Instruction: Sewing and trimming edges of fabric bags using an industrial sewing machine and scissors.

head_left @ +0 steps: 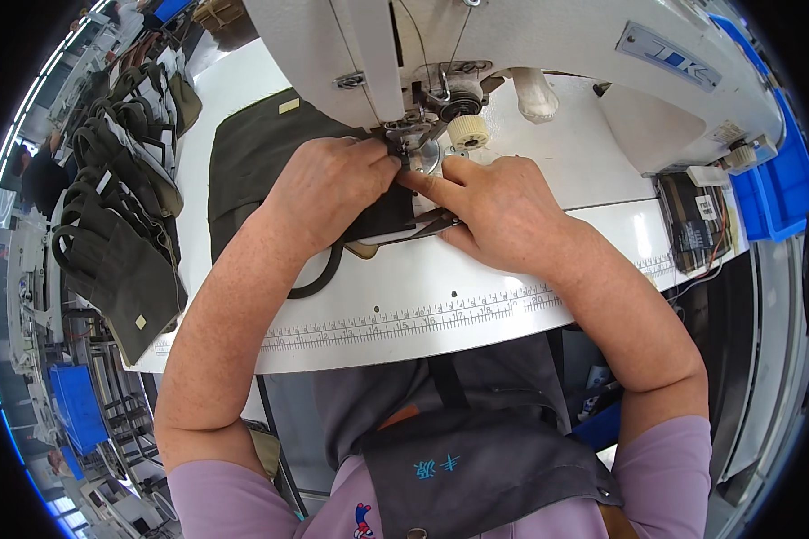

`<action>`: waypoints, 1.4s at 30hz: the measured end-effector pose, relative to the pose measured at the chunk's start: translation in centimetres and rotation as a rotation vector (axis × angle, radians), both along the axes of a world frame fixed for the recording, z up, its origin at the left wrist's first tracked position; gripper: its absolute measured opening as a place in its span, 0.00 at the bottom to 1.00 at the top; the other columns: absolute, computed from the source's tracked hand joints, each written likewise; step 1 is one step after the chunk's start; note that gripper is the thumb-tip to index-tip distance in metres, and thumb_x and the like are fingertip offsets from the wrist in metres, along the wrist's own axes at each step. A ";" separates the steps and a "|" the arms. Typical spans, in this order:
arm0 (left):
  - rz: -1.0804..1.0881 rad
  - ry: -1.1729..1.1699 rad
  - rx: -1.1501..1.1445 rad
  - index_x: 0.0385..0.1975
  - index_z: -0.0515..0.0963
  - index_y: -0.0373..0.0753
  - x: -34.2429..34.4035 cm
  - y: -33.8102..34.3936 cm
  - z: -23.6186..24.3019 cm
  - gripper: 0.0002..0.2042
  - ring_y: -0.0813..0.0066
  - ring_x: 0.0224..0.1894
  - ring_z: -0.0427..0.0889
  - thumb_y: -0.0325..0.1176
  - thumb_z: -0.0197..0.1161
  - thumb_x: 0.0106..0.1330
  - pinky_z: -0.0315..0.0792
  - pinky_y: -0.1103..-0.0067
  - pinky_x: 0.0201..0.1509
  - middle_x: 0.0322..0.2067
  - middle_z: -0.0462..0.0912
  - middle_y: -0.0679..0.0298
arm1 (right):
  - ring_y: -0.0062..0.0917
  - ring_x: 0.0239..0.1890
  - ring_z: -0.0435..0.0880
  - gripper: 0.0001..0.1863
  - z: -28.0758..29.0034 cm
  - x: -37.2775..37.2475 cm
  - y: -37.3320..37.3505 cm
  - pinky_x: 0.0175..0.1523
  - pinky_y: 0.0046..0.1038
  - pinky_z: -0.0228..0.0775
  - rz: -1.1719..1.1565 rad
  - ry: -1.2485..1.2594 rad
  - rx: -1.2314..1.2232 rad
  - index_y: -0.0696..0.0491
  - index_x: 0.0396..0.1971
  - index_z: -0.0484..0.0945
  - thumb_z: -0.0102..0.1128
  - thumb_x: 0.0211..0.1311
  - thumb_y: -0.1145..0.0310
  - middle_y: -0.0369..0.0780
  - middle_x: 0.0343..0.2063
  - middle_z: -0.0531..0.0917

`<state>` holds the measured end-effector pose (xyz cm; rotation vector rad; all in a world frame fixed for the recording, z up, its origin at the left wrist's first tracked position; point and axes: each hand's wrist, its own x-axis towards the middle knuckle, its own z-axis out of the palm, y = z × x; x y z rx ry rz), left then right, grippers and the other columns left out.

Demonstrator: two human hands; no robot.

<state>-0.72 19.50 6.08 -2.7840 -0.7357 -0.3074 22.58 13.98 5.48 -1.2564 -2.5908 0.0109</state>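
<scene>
A dark olive fabric piece (252,153) lies under the head of a white sewing machine (548,54), with a small pale label near its far edge. My left hand (333,184) is closed on this fabric, fingertips bunched beside the presser foot. A dark strap (328,274) curves out below that wrist. My right hand (508,216) presses its index finger toward the same spot, nearly touching the left fingertips. Dark-bladed scissors (430,226) are held in the right palm, blades pointing left; their handles are hidden. The needle point is hard to make out.
Stacked olive pieces with straps (108,216) hang along the table's left edge. A printed ruler (422,322) runs along the front edge. At the right are a dark patterned bundle (692,225) and blue bins (777,189).
</scene>
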 end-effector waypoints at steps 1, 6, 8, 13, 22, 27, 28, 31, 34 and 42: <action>0.027 -0.091 -0.019 0.39 0.84 0.37 0.0 0.0 -0.3 0.11 0.64 0.35 0.85 0.29 0.65 0.56 0.80 0.70 0.38 0.36 0.84 0.63 | 0.33 0.31 0.86 0.23 -0.1 -0.1 0.1 0.34 0.36 0.77 -0.001 0.001 -0.001 0.44 0.55 0.83 0.69 0.58 0.58 0.37 0.33 0.83; 0.036 -0.142 -0.007 0.39 0.85 0.38 0.4 -0.3 -0.2 0.10 0.64 0.35 0.86 0.27 0.68 0.57 0.80 0.70 0.38 0.36 0.85 0.63 | 0.34 0.31 0.86 0.22 -0.2 -0.4 0.5 0.34 0.36 0.78 0.015 0.041 0.003 0.44 0.54 0.84 0.67 0.60 0.56 0.37 0.32 0.84; 0.105 -0.131 -0.039 0.40 0.85 0.38 0.7 -0.4 0.0 0.10 0.64 0.35 0.86 0.26 0.67 0.57 0.79 0.70 0.39 0.36 0.86 0.64 | 0.33 0.31 0.86 0.21 -0.3 -0.3 0.5 0.34 0.36 0.78 0.006 0.052 0.002 0.44 0.54 0.84 0.67 0.61 0.56 0.37 0.32 0.84; 0.032 0.028 0.037 0.40 0.84 0.37 0.4 -0.4 0.7 0.10 0.66 0.37 0.86 0.28 0.65 0.59 0.79 0.71 0.41 0.38 0.86 0.65 | 0.33 0.31 0.86 0.20 -0.6 -0.4 0.5 0.34 0.36 0.78 0.008 0.074 0.026 0.43 0.53 0.85 0.66 0.62 0.56 0.38 0.31 0.84; 0.259 -0.158 -0.155 0.50 0.83 0.32 1.3 -4.5 0.0 0.16 0.58 0.54 0.83 0.29 0.61 0.64 0.76 0.65 0.60 0.53 0.82 0.57 | 0.33 0.31 0.87 0.21 -0.7 0.5 0.1 0.34 0.36 0.78 -0.005 0.053 0.057 0.44 0.53 0.84 0.67 0.60 0.56 0.37 0.31 0.84; 0.333 -0.303 -0.161 0.52 0.82 0.31 1.4 -5.0 -1.4 0.17 0.55 0.63 0.78 0.30 0.60 0.66 0.71 0.60 0.69 0.57 0.81 0.55 | 0.33 0.32 0.87 0.23 -0.4 0.7 -0.4 0.35 0.37 0.78 -0.007 0.030 0.010 0.45 0.53 0.83 0.70 0.55 0.59 0.36 0.32 0.84; 0.339 -0.302 -0.166 0.52 0.82 0.31 1.4 -4.9 -1.4 0.16 0.56 0.63 0.78 0.31 0.60 0.67 0.71 0.59 0.69 0.56 0.81 0.55 | 0.33 0.32 0.87 0.23 -0.3 0.7 -0.5 0.35 0.37 0.78 -0.002 0.026 0.012 0.45 0.53 0.83 0.70 0.55 0.59 0.36 0.32 0.84; 0.333 -0.308 -0.160 0.52 0.82 0.32 1.2 -4.5 -1.6 0.16 0.57 0.63 0.79 0.31 0.60 0.67 0.71 0.59 0.68 0.56 0.82 0.54 | 0.33 0.32 0.87 0.23 -0.3 0.8 -0.5 0.36 0.38 0.78 -0.006 0.043 0.004 0.45 0.53 0.83 0.70 0.54 0.60 0.36 0.31 0.83; 0.328 -0.309 -0.133 0.51 0.82 0.31 1.3 -3.9 -1.9 0.16 0.57 0.61 0.80 0.32 0.61 0.67 0.72 0.61 0.68 0.55 0.83 0.54 | 0.33 0.31 0.87 0.23 -0.3 0.8 -0.5 0.35 0.38 0.78 0.008 0.070 0.022 0.46 0.52 0.84 0.71 0.53 0.61 0.36 0.30 0.83; 0.349 -0.334 -0.162 0.41 0.84 0.32 1.5 -1.3 -1.8 0.13 0.59 0.53 0.83 0.35 0.59 0.69 0.75 0.57 0.64 0.45 0.84 0.56 | 0.33 0.30 0.86 0.23 -0.4 1.0 -0.3 0.35 0.36 0.78 0.005 0.129 -0.013 0.44 0.51 0.85 0.72 0.51 0.66 0.36 0.30 0.83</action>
